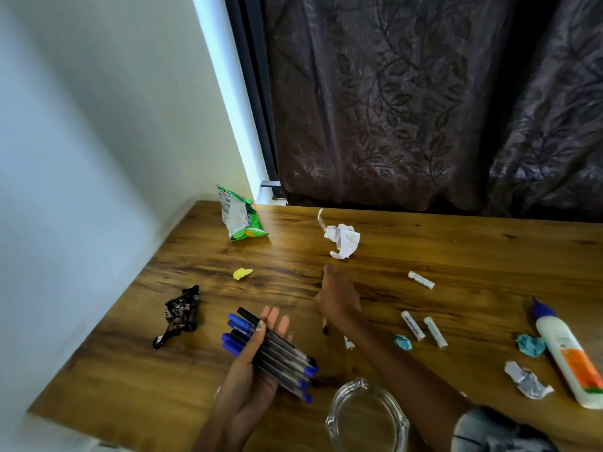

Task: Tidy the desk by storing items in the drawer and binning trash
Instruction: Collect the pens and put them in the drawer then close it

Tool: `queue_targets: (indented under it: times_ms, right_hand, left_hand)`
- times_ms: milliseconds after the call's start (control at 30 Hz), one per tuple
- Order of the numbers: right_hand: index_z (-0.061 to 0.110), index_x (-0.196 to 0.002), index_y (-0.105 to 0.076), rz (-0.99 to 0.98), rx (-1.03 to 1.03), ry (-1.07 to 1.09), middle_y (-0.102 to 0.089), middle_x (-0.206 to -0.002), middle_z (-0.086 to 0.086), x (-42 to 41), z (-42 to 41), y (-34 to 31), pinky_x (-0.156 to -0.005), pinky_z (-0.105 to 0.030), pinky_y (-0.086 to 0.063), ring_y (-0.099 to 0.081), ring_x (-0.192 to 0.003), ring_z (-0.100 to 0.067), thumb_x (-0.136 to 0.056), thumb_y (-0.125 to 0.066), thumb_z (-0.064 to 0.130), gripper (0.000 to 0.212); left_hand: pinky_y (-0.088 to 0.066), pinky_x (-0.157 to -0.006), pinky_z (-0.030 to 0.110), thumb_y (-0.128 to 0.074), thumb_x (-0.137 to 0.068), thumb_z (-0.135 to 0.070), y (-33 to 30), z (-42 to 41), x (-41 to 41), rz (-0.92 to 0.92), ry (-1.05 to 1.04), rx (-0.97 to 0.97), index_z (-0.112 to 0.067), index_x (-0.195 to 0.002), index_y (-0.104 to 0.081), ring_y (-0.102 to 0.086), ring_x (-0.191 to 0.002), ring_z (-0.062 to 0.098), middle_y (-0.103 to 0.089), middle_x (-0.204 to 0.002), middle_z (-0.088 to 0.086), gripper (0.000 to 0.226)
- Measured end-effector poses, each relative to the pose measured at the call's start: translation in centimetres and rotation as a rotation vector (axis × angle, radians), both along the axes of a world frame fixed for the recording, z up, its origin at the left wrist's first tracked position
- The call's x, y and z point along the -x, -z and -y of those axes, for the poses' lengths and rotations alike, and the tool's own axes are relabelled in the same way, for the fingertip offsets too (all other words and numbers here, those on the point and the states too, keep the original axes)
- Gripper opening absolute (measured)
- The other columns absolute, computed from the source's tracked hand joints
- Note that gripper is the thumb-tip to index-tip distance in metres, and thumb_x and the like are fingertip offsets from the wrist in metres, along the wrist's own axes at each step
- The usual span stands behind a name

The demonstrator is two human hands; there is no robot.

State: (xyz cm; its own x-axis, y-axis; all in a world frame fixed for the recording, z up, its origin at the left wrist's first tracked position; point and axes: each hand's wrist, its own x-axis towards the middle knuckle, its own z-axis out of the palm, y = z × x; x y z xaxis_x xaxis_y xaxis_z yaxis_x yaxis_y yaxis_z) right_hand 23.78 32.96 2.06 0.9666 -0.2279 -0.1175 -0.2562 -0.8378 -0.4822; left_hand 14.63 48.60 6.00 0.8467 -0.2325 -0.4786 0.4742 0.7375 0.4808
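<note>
I see both forearms bare. The right arm wears a light grey-blue sleeve (499, 430), pushed up, with dark streaks. The left hand (257, 360) has green polish on its thumbnail.

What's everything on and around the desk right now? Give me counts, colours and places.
pens: a handful, blue and black caps, in left hand
pen: one, dark tip, under right hand
green snack bag: one, far left
white crumpled paper: one, far centre
yellow scrap: one, left of centre
dark wrapper: one, left edge
white tubes: four, right of centre
blue paper wads: two, right
grey-white scrap: one, near right
glue bottle: one, white, blue cap, right edge
glass dish: one, clear, near edge
desk: wooden
curtain: dark, behind
left hand: holding pens
right hand: reaching over desk
</note>
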Motion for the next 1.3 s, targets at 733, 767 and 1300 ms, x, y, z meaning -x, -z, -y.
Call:
queue_targets:
  times_ms: [733,767,1300]
  right_hand:
    - [0.02,-0.104,-0.062,0.167,-0.735,0.149,-0.071,-0.08,-0.002,14.3,3.1,-8.9,-0.066,-0.023,-0.052,-0.064,-0.07,-0.006,-0.08,-0.063,0.007,0.028]
    - [0.019,-0.103,-0.063,0.196,-0.713,0.172,-0.071,-0.077,0.0,15.1,3.1,-8.9,-0.064,-0.018,-0.049,-0.063,-0.067,-0.003,-0.08,-0.064,0.006,0.027]
    - [0.018,-0.09,-0.069,0.33,-0.616,0.457,-0.065,-0.077,0.003,29.0,1.2,-6.8,-0.064,-0.011,-0.045,-0.057,-0.069,0.002,-0.08,-0.071,0.005,0.016]
  left_hand:
    - [-0.057,-0.078,0.034,-0.047,-0.093,-0.008,-2.5,5.2,3.2,-0.01,0.317,0.044,-0.007,-0.118,-0.06,-0.072,-0.085,0.017,-0.072,-0.104,0.01,0.028]
    - [-0.056,-0.08,0.035,-0.048,-0.093,-0.008,-2.5,5.4,3.6,-0.005,0.341,0.033,-0.006,-0.118,-0.06,-0.072,-0.085,0.017,-0.073,-0.103,0.01,0.028]
    - [-0.06,-0.067,0.035,-0.059,-0.075,-0.013,-0.6,6.7,13.2,0.02,0.713,-0.074,-0.008,-0.097,-0.064,-0.072,-0.07,0.017,-0.074,-0.082,0.008,0.023]
